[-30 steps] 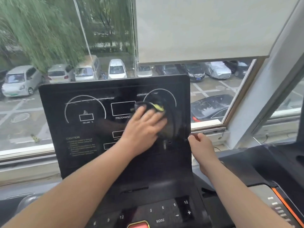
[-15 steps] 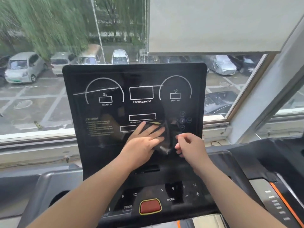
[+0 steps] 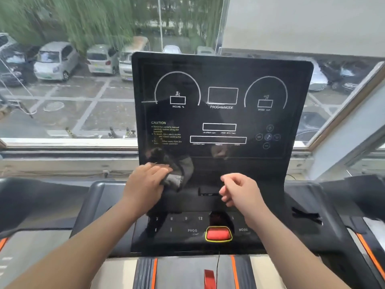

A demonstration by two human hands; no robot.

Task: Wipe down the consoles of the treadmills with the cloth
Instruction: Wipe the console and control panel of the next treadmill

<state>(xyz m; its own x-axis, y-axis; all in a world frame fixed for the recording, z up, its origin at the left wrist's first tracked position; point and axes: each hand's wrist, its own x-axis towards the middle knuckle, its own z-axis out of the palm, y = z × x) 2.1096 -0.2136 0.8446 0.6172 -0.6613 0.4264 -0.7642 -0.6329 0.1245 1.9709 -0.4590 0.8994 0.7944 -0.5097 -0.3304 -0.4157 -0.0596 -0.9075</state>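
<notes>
While left grip (image 3: 146,185) holds grey cloth (image 3: 175,179) against console (image 3: 220,163) bottom-left, mid-frame, right grip (image 3: 239,190) hangs loose-fingered, holding nothing, in front of console's lower centre, above red btn (image 3: 218,234).

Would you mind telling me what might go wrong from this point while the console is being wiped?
1. The cloth in the left hand sits low on the console; a downward sweep could press the PROG key or the red button.
2. The right hand, hovering empty by the panel, may smudge the glossy surface.
</notes>
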